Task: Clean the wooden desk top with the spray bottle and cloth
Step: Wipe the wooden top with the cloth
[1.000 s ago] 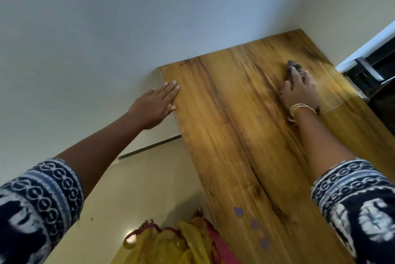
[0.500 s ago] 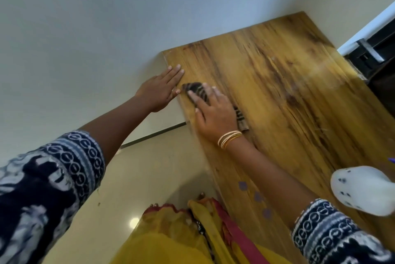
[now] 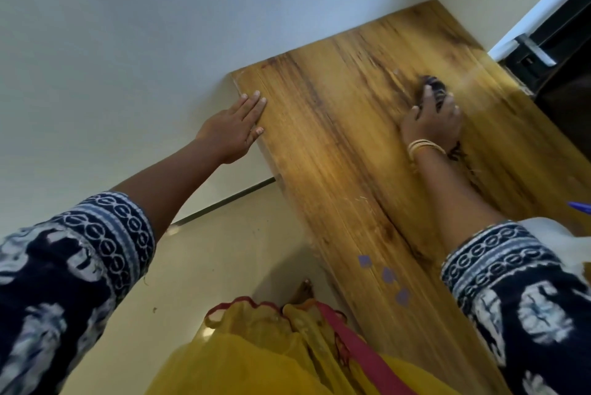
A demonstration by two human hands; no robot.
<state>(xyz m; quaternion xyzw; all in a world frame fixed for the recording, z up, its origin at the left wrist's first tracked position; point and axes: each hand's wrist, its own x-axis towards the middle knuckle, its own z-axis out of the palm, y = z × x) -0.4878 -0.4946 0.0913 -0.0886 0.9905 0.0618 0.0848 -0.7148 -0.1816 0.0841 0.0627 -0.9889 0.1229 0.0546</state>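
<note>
Cloth lies bunched under the flat-pressed right hand; the left hand rests spread on the desk top edge.

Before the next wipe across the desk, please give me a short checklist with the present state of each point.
1. Cloth under the right hand: ok, pressed on the desk.
2. Left hand steadying the desk: ok, flat on its left edge.
3. Path to the left edge free of objects: ok.
4. Spray bottle out of the way: ok, at the right, behind the right sleeve.
5. Desk wet enough: cannot tell.
</note>
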